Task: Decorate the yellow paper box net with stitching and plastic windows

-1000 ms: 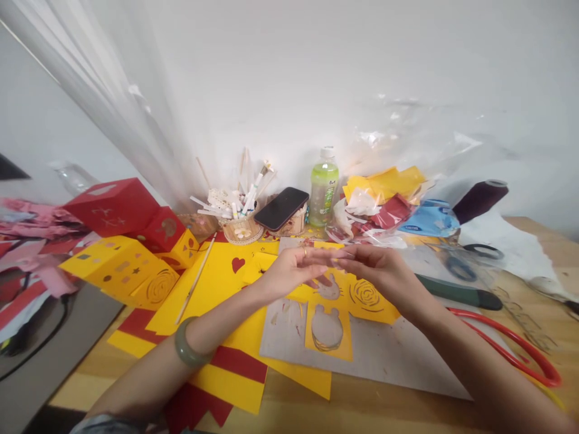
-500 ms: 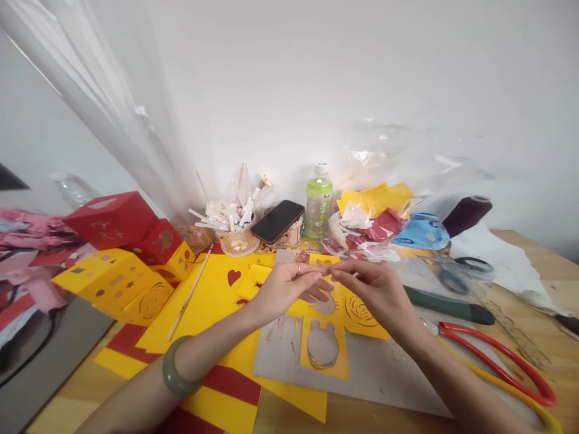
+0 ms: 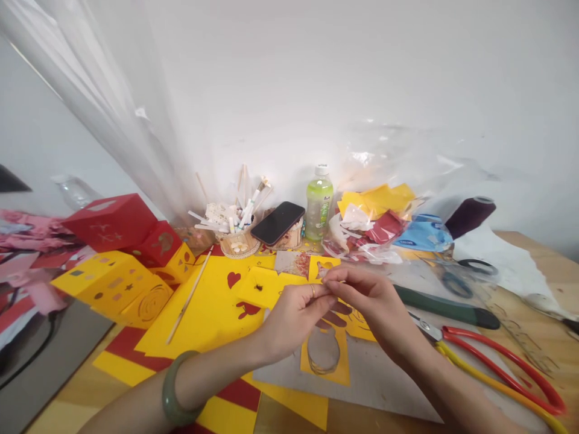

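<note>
My left hand (image 3: 301, 316), with a ring, and my right hand (image 3: 368, 295) meet fingertip to fingertip above the work surface. Both are closed in a pinch; whatever lies between the fingers is too small or hidden to make out. Just below them lies a yellow card with a rounded, eared cut-out (image 3: 323, 349), on a grey board (image 3: 375, 374). Part of a yellow card with curved cuts (image 3: 359, 325) shows behind my right hand. A green bangle (image 3: 175, 389) is on my left wrist.
Yellow sheets (image 3: 194, 319), a thin stick (image 3: 190, 295) and red and yellow paper boxes (image 3: 108, 220) lie left. A phone (image 3: 279, 223), cup of pens (image 3: 239, 238) and green bottle (image 3: 319, 205) stand behind. Right are red-and-yellow-handled scissors (image 3: 502, 361) and a dark green-handled tool (image 3: 447, 307).
Both hands have come lower and nearer to me, and their fingertips are closer together. My left hand has shifted right, uncovering more of the yellow paper behind it.
</note>
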`<state>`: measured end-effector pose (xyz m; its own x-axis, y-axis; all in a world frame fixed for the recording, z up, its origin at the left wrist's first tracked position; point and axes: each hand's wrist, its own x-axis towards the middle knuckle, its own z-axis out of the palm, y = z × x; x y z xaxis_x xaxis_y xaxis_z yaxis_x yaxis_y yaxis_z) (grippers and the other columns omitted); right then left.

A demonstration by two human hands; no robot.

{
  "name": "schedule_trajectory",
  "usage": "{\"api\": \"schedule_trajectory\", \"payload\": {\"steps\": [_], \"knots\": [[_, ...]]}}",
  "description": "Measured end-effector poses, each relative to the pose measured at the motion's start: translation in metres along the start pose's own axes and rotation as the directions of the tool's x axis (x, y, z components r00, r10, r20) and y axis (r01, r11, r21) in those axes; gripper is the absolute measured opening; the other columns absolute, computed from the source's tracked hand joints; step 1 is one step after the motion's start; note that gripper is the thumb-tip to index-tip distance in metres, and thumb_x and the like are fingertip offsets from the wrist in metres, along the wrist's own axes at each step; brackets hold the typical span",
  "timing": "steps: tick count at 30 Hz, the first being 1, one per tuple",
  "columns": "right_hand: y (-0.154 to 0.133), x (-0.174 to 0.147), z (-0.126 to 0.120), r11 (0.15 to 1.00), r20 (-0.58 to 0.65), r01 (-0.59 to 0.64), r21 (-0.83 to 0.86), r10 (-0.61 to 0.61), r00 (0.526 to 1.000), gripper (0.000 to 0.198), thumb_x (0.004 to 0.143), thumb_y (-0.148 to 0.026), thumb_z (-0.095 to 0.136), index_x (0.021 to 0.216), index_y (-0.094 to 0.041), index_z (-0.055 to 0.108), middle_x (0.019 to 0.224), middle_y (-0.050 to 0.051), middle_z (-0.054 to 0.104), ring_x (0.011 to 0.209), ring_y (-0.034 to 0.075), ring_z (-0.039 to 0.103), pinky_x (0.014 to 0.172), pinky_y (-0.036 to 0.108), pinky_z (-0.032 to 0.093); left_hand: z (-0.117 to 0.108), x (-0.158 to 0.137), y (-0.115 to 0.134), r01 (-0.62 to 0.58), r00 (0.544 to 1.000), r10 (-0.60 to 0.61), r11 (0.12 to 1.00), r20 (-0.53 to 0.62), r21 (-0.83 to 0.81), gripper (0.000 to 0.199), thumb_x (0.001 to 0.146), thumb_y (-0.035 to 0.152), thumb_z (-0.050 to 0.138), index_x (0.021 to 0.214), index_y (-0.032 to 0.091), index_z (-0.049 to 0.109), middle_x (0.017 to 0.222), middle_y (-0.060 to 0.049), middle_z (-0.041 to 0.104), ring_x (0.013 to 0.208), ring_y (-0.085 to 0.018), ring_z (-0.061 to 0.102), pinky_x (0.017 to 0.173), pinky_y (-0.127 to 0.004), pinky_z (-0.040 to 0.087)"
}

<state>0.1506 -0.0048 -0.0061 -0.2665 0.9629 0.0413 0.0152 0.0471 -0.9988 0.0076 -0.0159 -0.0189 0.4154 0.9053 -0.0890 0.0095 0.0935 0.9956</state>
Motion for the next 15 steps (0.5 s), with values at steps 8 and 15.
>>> {"api": "schedule_trajectory", "payload": {"steps": [8, 15], "knots": [[0.003, -0.003, 0.002, 0.993, -0.041, -0.102, 0.057, 0.104, 0.994, 0.019, 0.068, -0.037, 0.066, 0.063, -0.019, 0.063, 0.064, -0.002, 0.053, 0.058, 0.01, 0.045, 0.051, 0.021, 0.034, 0.009, -0.003, -0.008, -0.019, 1.0, 0.018, 0.996, -0.014, -0.084, 0.034, 0.084, 0.043, 0.052, 0.089, 0.012, 0.065, 0.086, -0.009, 0.07, 0.076, -0.018, 0.068, 0.066, -0.025, 0.051], [0.009, -0.002, 0.003, 0.993, -0.07, -0.103, 0.056, 0.107, 0.992, 0.014, 0.066, -0.033, 0.066, 0.063, -0.019, 0.065, 0.066, -0.002, 0.055, 0.059, 0.01, 0.046, 0.049, 0.021, 0.033, 0.009, -0.002, -0.012, -0.006, 1.0, 0.005, 0.995, -0.015, -0.102, 0.038, 0.081, 0.048, 0.055, 0.089, 0.013, 0.065, 0.089, -0.01, 0.07, 0.073, -0.019, 0.069, 0.064, -0.026, 0.051]]}}
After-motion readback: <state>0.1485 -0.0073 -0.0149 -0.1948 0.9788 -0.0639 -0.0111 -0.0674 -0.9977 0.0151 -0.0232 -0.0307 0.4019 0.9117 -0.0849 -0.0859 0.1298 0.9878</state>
